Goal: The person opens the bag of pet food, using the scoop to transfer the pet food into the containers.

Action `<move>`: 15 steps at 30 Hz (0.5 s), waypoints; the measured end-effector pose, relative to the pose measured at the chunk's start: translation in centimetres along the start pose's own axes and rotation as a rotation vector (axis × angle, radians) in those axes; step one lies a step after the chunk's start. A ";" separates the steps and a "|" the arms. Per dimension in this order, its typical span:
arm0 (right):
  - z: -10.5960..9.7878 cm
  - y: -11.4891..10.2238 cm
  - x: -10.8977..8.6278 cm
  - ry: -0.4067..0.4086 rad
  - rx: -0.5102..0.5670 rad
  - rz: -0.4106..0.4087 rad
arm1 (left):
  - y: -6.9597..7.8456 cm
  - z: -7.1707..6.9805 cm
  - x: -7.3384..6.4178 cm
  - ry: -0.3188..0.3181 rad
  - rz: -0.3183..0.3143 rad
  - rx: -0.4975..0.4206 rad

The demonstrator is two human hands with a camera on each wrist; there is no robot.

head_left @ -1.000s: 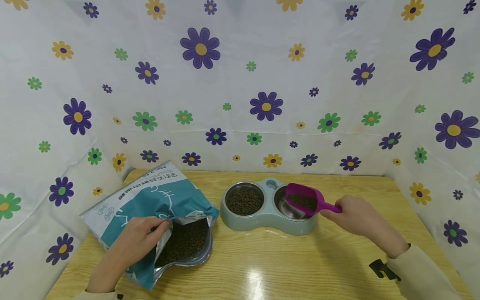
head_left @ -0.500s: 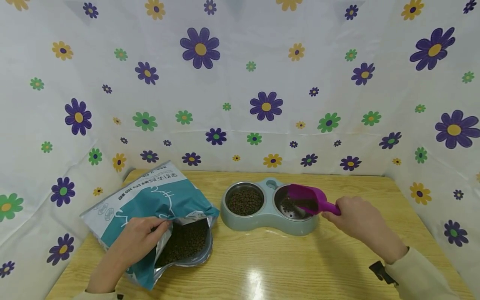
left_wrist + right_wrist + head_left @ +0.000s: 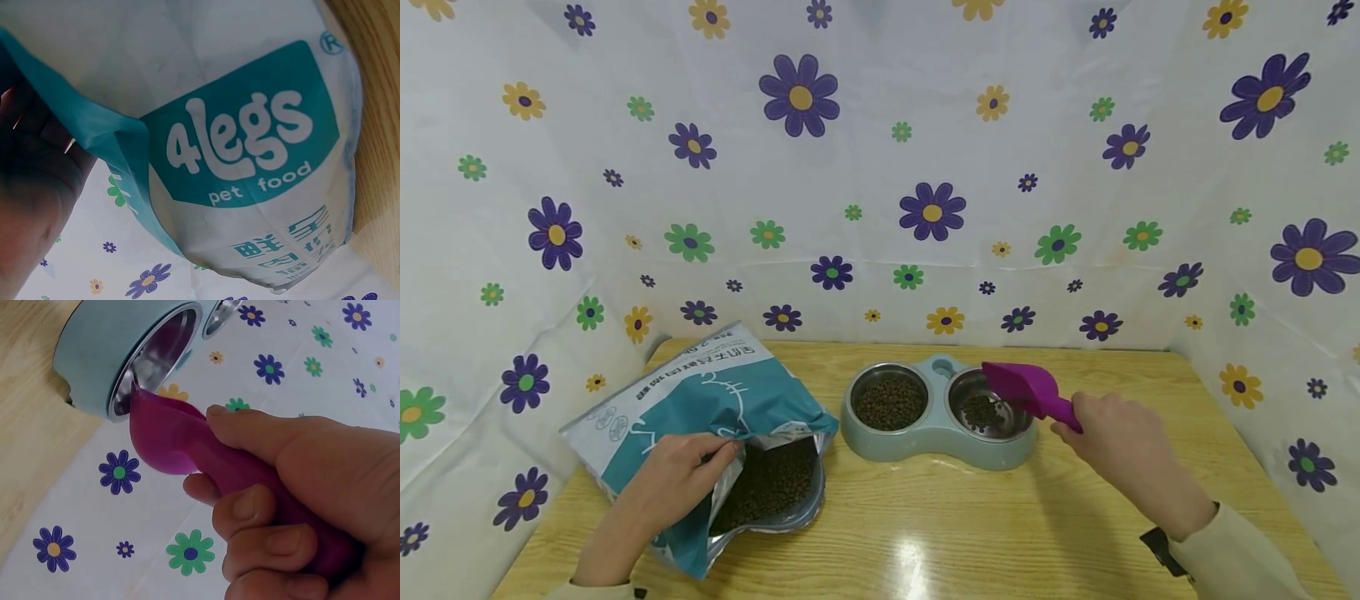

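My right hand (image 3: 1120, 450) grips the handle of a purple scoop (image 3: 1022, 387), thumb along its top in the right wrist view. The scoop is tilted on its side over the right steel bowl (image 3: 957, 400) of a pale blue double feeder (image 3: 917, 447). A small heap of brown kibble (image 3: 981, 411) lies in that bowl; the left bowl (image 3: 891, 427) holds a fuller heap. At the left, my left hand (image 3: 673, 483) pinches the opening edge of a teal and white pet food bag (image 3: 760, 383), which lies with its mouth toward me, kibble showing inside.
A wooden table (image 3: 925, 533) carries the bag and the feeder. Behind and at both sides hangs a white cloth (image 3: 865, 167) printed with flowers. The bag covers much of the table's left part.
The scoop has rolled from level to tilted, and kibble from it has dropped into the right bowl, where a small heap now shows. The left hand and bag have stayed put.
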State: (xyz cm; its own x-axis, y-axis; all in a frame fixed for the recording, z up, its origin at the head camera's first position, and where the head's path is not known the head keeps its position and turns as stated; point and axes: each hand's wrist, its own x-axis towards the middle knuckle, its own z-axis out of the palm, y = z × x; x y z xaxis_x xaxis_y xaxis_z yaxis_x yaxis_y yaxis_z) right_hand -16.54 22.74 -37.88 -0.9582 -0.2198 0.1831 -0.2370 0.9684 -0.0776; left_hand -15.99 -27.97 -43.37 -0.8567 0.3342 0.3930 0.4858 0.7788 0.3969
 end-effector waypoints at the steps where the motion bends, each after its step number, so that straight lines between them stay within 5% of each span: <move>1: 0.1 0.1 -0.1 0.024 -0.022 -0.016 | 0.0 0.0 0.0 -0.001 -0.002 0.000; 8: 1.2 1.2 -0.3 0.143 -0.185 -0.143 | 0.1 0.0 -0.1 -0.003 -0.005 -0.007; 15: 1.8 2.7 -0.8 0.093 -0.070 -0.090 | 0.1 0.0 -0.1 0.004 0.006 -0.007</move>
State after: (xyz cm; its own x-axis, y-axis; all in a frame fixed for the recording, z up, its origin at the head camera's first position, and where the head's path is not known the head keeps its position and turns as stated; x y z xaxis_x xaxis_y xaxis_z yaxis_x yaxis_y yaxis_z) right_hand -16.76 25.36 -39.95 -0.9137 -0.2973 0.2770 -0.3063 0.9519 0.0113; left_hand -15.86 -27.93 -43.34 -0.8529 0.3372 0.3985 0.4925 0.7729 0.4001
